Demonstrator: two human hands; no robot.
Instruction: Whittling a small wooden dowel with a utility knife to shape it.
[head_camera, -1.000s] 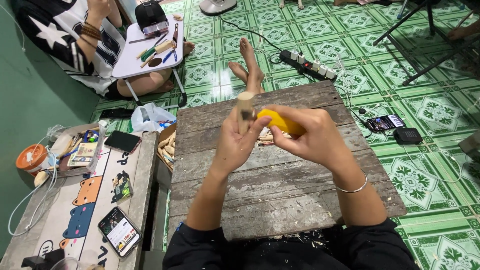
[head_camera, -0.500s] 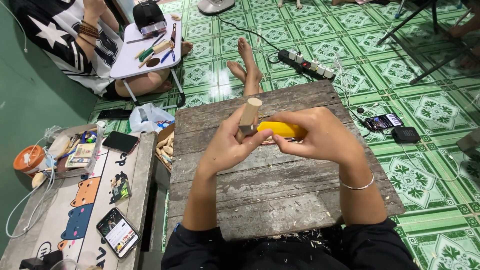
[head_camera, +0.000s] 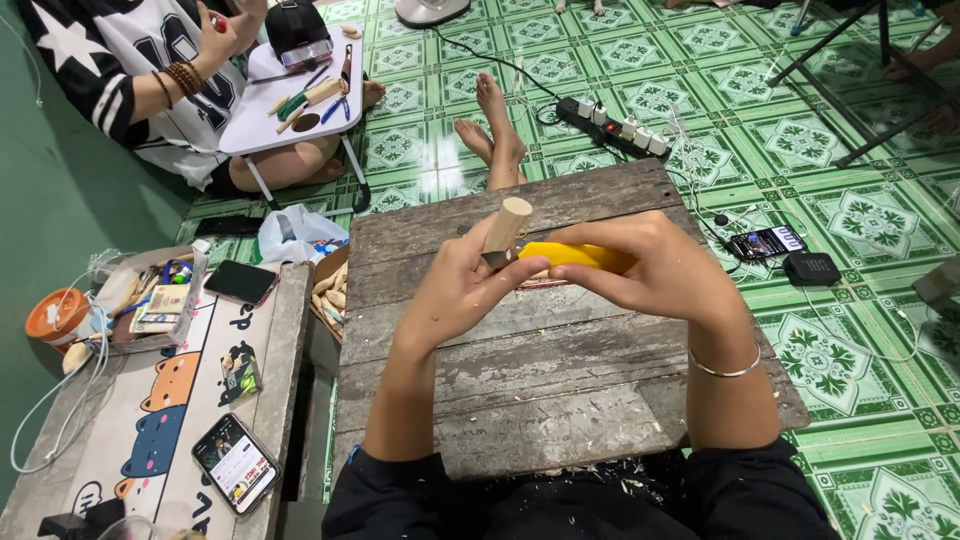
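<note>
My left hand (head_camera: 462, 288) grips a short pale wooden stick (head_camera: 507, 224), held upright above a weathered grey wooden board (head_camera: 540, 380). My right hand (head_camera: 660, 265) holds a yellow-handled knife (head_camera: 572, 256), its handle lying sideways and its blade end against the lower part of the stick. The blade itself is mostly hidden by my fingers. A thin silver bangle (head_camera: 725, 370) circles my right wrist. Small wood shavings lie along the board's near edge.
To the left stands a low table (head_camera: 120, 420) with two phones (head_camera: 238, 462), a box of tools and an orange cup (head_camera: 55, 315). A box of wooden pieces (head_camera: 330, 290) sits beside the board. A seated person at the far left works at a small white table (head_camera: 290, 100). A power strip (head_camera: 615, 125) lies on the green tiles.
Both hands have shifted slightly lower and right over the board, and the knife handle has swung to lie more level against the stick.
</note>
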